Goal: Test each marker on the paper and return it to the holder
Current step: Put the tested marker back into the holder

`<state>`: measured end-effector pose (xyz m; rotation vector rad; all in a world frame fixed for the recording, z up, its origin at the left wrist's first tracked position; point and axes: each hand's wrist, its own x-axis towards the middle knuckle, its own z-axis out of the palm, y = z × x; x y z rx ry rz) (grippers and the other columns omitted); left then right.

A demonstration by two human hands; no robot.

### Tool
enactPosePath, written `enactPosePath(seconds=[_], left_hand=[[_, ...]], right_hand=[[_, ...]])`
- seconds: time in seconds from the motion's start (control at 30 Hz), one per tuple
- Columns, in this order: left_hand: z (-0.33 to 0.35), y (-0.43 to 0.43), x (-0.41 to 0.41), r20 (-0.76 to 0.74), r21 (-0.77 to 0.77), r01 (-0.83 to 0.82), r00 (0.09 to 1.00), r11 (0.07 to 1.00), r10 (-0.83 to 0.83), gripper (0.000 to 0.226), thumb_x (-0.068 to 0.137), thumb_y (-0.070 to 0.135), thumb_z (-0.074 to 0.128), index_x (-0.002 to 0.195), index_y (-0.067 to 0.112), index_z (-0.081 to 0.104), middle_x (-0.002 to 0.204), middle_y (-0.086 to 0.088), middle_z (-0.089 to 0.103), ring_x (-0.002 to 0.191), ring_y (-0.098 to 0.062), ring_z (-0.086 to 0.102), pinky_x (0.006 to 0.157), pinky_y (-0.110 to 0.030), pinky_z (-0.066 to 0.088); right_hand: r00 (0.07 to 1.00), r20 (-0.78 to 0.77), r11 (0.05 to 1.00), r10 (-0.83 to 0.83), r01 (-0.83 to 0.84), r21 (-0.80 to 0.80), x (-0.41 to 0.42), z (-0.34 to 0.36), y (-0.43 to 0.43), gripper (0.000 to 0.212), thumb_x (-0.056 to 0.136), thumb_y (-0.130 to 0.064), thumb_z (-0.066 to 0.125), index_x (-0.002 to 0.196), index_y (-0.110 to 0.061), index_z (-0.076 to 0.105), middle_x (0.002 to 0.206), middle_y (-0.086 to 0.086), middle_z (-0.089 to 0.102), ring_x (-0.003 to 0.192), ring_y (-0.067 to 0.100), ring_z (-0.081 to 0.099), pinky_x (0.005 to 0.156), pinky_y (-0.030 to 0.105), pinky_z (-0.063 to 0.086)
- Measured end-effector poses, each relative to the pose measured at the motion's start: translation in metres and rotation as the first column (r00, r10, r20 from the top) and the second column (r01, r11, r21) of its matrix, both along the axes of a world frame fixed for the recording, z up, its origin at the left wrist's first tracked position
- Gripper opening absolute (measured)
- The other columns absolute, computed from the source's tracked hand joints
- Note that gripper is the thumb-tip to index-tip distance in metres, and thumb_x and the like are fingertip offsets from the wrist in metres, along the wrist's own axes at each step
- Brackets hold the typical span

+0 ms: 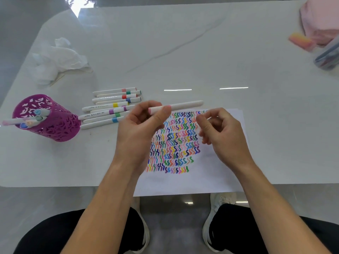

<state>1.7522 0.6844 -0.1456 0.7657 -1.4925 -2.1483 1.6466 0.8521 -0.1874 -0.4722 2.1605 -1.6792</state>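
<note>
1. Knees (pixel 73 231) and shoes (pixel 143 226) are showing below both hands, under the table (pixel 183 52) edge, and are taking no part.
2. Left hand (pixel 139 129) is gripping a marker (pixel 185 105) between thumb and fingers. The marker's pink end is pointing left past the thumb, and its white body is running off towards the right hand, over the top edge of the paper (pixel 183 182).
3. Right hand (pixel 223 132) is hovering just right of the left one, above the squiggles, with its fingers curled and thumb meeting forefinger. I cannot tell whether it is pinching anything small.
4. Whether the cap is fully seated is not showing. If it is loose, it could be slipping off on the way across and leaving the tip to dry or smear the paper.
5. Holder (pixel 55 129) is standing well left of the left hand with several markers in it, one leaning out over the rim. Dropping another in carelessly could be knocking that one out.
6. Loose markers (pixel 110 107) are lying in a row between the left hand and the holder, the nearest just beside the knuckles. A low sweep leftward would probably be scattering them, so the hand should be lifting over.
7. Tissue (pixel 56 59) is lying well beyond the holder. A block (pixel 300 42), a case (pixel 328 57) and a cloth (pixel 319 21) are sitting far beyond the right hand, clear of the route.
</note>
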Motion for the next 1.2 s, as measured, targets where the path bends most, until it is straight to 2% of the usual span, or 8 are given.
enactPosePath(seconds=[0.17,0.3,0.37,0.53,0.67,0.83,1.07,1.2], left_hand=[[0.015,-0.019,0.011,-0.125,-0.048,-0.201,0.973,0.978,0.193,0.021,0.081,0.008,0.081,0.099,0.016,0.074,0.105,-0.009,0.073,0.097,-0.02,0.069,0.082,-0.024,0.053],[0.031,-0.036,0.025,-0.159,-0.241,-0.378,0.924,0.894,0.348,0.024,0.088,0.006,0.076,0.107,0.018,0.074,0.105,0.003,0.078,0.105,-0.013,0.072,0.086,-0.02,0.054],[0.039,-0.044,0.033,-0.161,-0.4,-0.44,0.897,0.804,0.411,0.026,0.092,0.011,0.073,0.115,0.024,0.072,0.108,0.006,0.077,0.107,-0.008,0.07,0.086,-0.016,0.053],[0.052,-0.069,0.053,-0.296,-0.72,-0.573,0.763,0.39,0.574,0.027,0.1,0.019,0.063,0.126,0.028,0.064,0.11,0.005,0.07,0.104,-0.01,0.068,0.087,-0.023,0.055],[0.051,-0.094,0.068,-0.315,-0.762,-0.588,0.703,0.272,0.637,0.03,0.098,0.016,0.063,0.129,0.017,0.065,0.115,-0.007,0.071,0.105,-0.018,0.069,0.092,-0.038,0.056],[0.048,-0.111,0.076,-0.264,-0.797,-0.553,0.68,0.243,0.684,0.026,0.098,0.024,0.064,0.122,0.019,0.071,0.106,0.001,0.073,0.096,-0.014,0.07,0.09,-0.035,0.056],[0.041,-0.115,0.073,-0.201,-0.809,-0.535,0.642,0.245,0.74,0.025,0.096,0.029,0.065,0.118,0.021,0.073,0.103,0.003,0.075,0.092,-0.008,0.071,0.087,-0.026,0.057],[0.035,-0.118,0.073,-0.084,-0.819,-0.476,0.653,0.321,0.753,0.03,0.093,0.04,0.063,0.116,0.025,0.074,0.1,0.009,0.075,0.091,-0.006,0.071,0.088,-0.03,0.057]], right_hand=[[0.986,-0.163,0.99,-0.043,0.064,0.125,0.002,-0.009,-0.001,0.016,0.099,-0.04,0.065,0.09,-0.03,0.057,0.075,-0.012,0.069,0.068,0.005,0.067,0.057,0.016,0.053],[0.97,-0.22,0.98,-0.107,0.14,0.142,0.0,-0.021,-0.001,0.019,0.101,-0.04,0.062,0.085,-0.031,0.056,0.072,-0.01,0.066,0.067,0.007,0.064,0.057,0.012,0.048],[0.968,-0.225,0.979,-0.114,0.148,0.14,0.0,-0.024,-0.001,0.021,0.103,-0.04,0.06,0.084,-0.031,0.056,0.074,-0.016,0.067,0.067,0.004,0.062,0.058,0.01,0.047],[0.967,-0.223,0.979,-0.126,0.157,0.131,-0.003,-0.026,-0.001,0.024,0.106,-0.038,0.056,0.085,-0.027,0.058,0.071,-0.017,0.068,0.063,-0.001,0.062,0.057,0.007,0.044],[0.945,-0.307,0.979,-0.116,0.161,0.125,0.003,-0.021,-0.001,0.021,0.105,-0.034,0.057,0.091,-0.019,0.059,0.069,-0.015,0.063,0.068,-0.01,0.063,0.056,0.001,0.043],[0.891,-0.449,0.984,-0.065,0.132,0.12,0.01,-0.011,-0.003,0.015,0.104,-0.034,0.056,0.097,-0.021,0.057,0.076,-0.023,0.06,0.073,-0.019,0.061,0.057,-0.003,0.039],[0.878,-0.477,0.989,-0.047,0.109,0.103,0.01,-0.008,-0.005,0.022,0.102,-0.041,0.052,0.099,-0.02,0.057,0.078,-0.027,0.057,0.075,-0.018,0.061,0.057,-0.002,0.04],[0.88,-0.471,0.991,-0.058,0.11,0.082,0.01,-0.007,-0.005,0.032,0.1,-0.048,0.047,0.1,-0.018,0.058,0.073,-0.024,0.058,0.072,-0.014,0.062,0.055,-0.001,0.039]])
